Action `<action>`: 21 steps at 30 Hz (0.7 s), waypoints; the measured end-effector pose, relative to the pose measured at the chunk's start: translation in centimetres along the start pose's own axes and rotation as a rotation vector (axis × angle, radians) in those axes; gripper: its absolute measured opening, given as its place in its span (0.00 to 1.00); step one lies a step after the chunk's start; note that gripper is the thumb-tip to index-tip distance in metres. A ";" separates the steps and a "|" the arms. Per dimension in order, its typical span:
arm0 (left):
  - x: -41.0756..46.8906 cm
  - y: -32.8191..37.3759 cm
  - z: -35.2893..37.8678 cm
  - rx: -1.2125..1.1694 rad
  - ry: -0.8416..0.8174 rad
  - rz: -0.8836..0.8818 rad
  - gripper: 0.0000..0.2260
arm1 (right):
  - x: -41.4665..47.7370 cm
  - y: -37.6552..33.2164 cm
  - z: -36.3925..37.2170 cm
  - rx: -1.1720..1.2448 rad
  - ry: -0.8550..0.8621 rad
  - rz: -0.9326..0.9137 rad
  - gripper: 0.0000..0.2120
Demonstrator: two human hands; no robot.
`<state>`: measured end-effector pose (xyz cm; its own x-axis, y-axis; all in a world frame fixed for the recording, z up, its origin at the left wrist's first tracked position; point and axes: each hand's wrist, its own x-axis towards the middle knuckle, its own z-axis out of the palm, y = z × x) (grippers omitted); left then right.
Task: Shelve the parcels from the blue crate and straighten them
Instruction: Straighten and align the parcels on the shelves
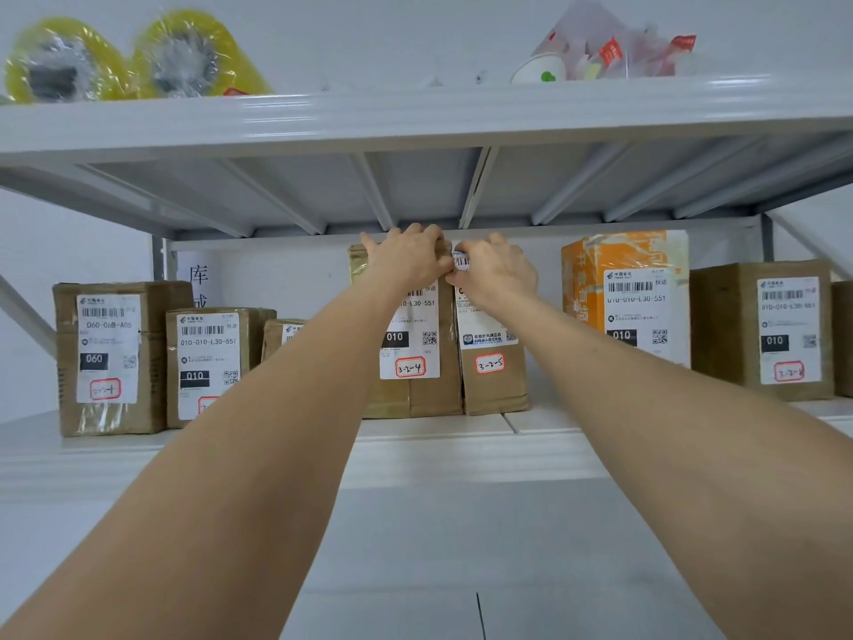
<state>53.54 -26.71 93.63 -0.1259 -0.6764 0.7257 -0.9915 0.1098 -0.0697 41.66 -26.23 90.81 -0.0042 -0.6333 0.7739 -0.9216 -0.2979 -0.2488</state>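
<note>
Upright and touching at the middle of the shelf [461, 455]: brown parcel 3-2-4 [415, 390], printed 010, and brown parcel 3-2-5 [496, 385]. Toward the left end, parcel 060-06B-A06 [108, 358] and parcel 010-010-L30-551 [207, 362]; toward the right, an orange parcel [586, 288]. Yellow tape rolls [138, 57] on the upper shelf [415, 117]. Both arms outstretched: left hand [406, 258] curled over the top of parcel 3-2-4, gripping; right hand [496, 274] curled over the top of parcel 3-2-5, partly covering its label.
</note>
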 end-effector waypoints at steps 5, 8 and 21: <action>-0.7 0.1 -0.1 0.029 0.027 0.011 0.20 | -0.8 0.8 -0.1 -0.074 0.039 -0.035 0.30; -1.2 0.0 -0.1 0.023 0.021 0.003 0.21 | -1.1 1.1 0.2 -0.053 0.016 -0.035 0.32; -1.5 1.2 -1.2 -0.003 0.109 0.035 0.23 | -1.7 2.4 -1.0 -0.084 0.024 -0.094 0.40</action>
<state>52.59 -24.68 93.28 -0.1556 -0.5893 0.7928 -0.9865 0.1340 -0.0940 39.09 -25.16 89.43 0.0751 -0.5883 0.8051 -0.9475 -0.2937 -0.1262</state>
